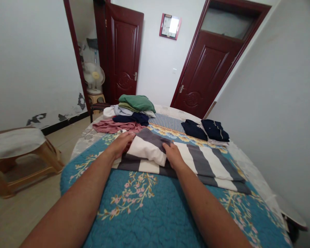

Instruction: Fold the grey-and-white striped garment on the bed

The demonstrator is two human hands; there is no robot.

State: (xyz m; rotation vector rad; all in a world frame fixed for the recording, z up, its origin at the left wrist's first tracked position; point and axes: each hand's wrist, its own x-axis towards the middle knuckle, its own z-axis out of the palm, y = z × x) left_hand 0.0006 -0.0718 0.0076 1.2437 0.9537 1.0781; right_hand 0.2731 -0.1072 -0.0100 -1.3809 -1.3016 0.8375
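A grey-and-white striped cloth [188, 160] lies lengthwise across the bed, its left part folded over on itself in a thicker layer. My left hand [122, 143] holds the left side of that folded part, fingers curled at its edge and partly hidden by it. At the fold's right side, my right hand [172, 153] grips the cloth between thumb and fingers. Whether the cloth is a garment or a plain sheet I cannot tell. Its flat striped length stretches to the right, past my right forearm.
Behind my left hand is a pile of clothes with a green garment [138, 103] on top and a pink one [119, 126] below. Folded navy clothes [214, 130] lie at the back right. A teal floral quilt [144, 220] covers the bed. A stool [23, 151] stands left.
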